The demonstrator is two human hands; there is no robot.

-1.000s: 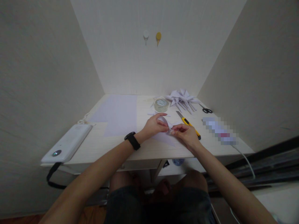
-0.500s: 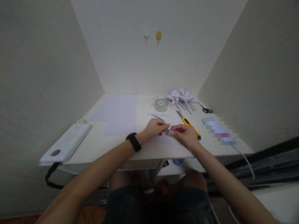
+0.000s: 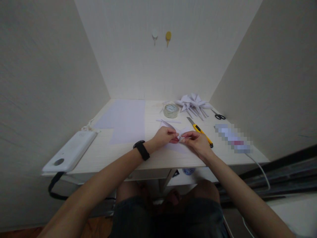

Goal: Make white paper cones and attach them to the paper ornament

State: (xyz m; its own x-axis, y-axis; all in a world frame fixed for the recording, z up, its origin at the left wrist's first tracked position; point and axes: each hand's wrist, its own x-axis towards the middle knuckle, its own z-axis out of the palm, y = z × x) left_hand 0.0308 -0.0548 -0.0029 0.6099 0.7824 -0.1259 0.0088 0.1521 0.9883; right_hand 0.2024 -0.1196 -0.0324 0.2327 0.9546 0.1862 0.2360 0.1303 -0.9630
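Both hands meet over a cut sheet of white paper (image 3: 164, 124) near the front of the table. My left hand (image 3: 165, 135), with a black watch on its wrist, pinches a folded part of the paper. Close beside it, my right hand (image 3: 196, 141) pinches the same paper between thumb and fingers; a small clear or pale bit shows at the fingertips, too small to name. Just behind the paper lies a thin rolled paper stick (image 3: 170, 121). A yellow utility knife (image 3: 200, 131) with its blade out rests right next to my right hand.
Behind stand a roll of clear tape (image 3: 170, 111) and a pile of white paper pinwheels (image 3: 194, 103). Black-handled scissors (image 3: 220, 116) and a blurred-out phone-like item (image 3: 232, 138) lie right. White sheets (image 3: 128, 119) and a white box-shaped device (image 3: 70, 152) are left.
My left fingers have shifted slightly, and a bit more of the paper's folded middle shows between the hands. The other things stay where they were.
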